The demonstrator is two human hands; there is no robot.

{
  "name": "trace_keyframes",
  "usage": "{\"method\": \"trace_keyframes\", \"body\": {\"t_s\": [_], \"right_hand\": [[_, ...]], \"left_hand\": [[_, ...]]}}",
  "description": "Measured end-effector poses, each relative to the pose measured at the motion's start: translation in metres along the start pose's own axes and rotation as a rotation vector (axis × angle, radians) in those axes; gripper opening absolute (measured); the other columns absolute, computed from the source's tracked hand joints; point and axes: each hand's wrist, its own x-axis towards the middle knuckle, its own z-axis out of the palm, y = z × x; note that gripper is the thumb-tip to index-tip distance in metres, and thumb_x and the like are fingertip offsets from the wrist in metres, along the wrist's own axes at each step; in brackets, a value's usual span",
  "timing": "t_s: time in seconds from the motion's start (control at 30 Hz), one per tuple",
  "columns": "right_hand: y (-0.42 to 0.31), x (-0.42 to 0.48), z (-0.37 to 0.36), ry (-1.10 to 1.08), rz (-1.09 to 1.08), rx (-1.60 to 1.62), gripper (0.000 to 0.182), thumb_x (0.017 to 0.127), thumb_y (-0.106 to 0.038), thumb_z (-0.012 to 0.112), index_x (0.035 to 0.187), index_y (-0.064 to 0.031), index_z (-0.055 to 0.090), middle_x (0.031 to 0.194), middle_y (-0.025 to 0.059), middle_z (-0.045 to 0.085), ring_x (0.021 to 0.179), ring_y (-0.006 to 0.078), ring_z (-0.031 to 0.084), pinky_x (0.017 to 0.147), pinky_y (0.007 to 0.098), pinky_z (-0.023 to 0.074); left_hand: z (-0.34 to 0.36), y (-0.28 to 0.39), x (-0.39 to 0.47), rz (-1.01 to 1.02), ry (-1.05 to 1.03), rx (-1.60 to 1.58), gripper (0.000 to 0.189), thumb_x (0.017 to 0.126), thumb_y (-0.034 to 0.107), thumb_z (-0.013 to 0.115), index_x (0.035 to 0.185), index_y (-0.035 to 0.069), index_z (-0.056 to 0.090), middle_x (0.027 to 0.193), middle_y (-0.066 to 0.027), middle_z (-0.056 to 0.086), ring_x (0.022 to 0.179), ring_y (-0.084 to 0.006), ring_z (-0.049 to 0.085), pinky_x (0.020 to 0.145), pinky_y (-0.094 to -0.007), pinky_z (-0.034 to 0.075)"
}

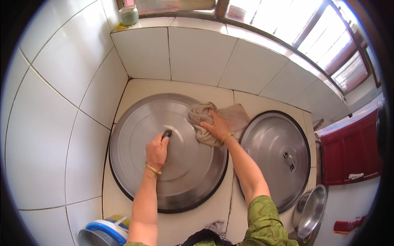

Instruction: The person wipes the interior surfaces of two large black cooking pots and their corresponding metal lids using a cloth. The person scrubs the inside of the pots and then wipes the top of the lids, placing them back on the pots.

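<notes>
A large round metal lid (184, 172) with a dark rim lies on the cream tiled surface before me. My left hand (156, 150) is closed around the lid's handle (166, 134), near its middle. At the lid's upper right edge my right hand (217, 124) presses on a crumpled beige cloth (201, 118), its fingers partly spread over the folds. A flat, damp-looking brownish part of cloth (237, 115) stretches from there onto the tiles. To the right is a second, smaller metal lid (264, 153) with a metal loop handle (289, 161); neither hand touches it.
White tiled walls (40, 129) rise at the left and behind. A glass jar (128, 15) stands on the window ledge. Metal basins (312, 212) are at lower right, near a dark red cabinet (351, 147). Blue and white plastic containers (106, 230) sit at lower left.
</notes>
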Motion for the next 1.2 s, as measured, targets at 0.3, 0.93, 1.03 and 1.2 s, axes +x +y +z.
{"method": "trace_keyframes", "body": {"t_s": [0.3,0.93,1.03,1.2], "right_hand": [[-0.049,-0.263,0.141,0.506,0.115,0.107,0.098,0.076,-0.050,0.067,0.141,0.0075,0.021,0.139,0.0420,0.018,0.130,0.0554,0.019,0.108,0.0574,0.0152],[0.050,-0.019,0.002,-0.140,0.236,0.137,0.067,0.089,-0.053,0.044,0.119,0.0051,0.056,0.110,0.0288,0.059,0.102,0.0425,0.054,0.090,0.0465,0.0398],[0.029,-0.097,0.028,0.234,0.125,0.014,0.069,0.090,-0.053,0.042,0.121,0.0074,0.053,0.116,0.0292,0.056,0.108,0.0414,0.051,0.096,0.0484,0.0346],[-0.003,-0.234,0.097,0.470,0.033,-0.243,0.071,0.088,-0.044,0.052,0.119,0.0193,0.046,0.120,0.0337,0.049,0.118,0.0521,0.038,0.106,0.0568,0.0238]], "left_hand": [[0.006,0.000,0.004,0.011,-0.009,-0.010,0.019,0.088,0.019,0.057,0.094,0.002,0.063,0.073,-0.0207,0.060,0.066,-0.0359,0.059,0.058,-0.0403,0.045],[0.005,-0.001,0.004,0.053,0.005,-0.050,0.019,0.089,0.018,0.057,0.096,0.001,0.063,0.063,-0.0145,0.053,0.054,-0.0228,0.051,0.054,-0.0342,0.042],[0.001,-0.013,0.005,0.129,0.015,0.084,0.021,0.089,0.020,0.056,0.091,0.001,0.062,0.068,-0.0194,0.056,0.059,-0.0332,0.055,0.056,-0.0387,0.043],[0.004,-0.005,0.004,0.066,-0.002,0.034,0.021,0.088,0.021,0.057,0.087,0.001,0.061,0.070,-0.0215,0.057,0.063,-0.0378,0.057,0.056,-0.0410,0.043]]}}
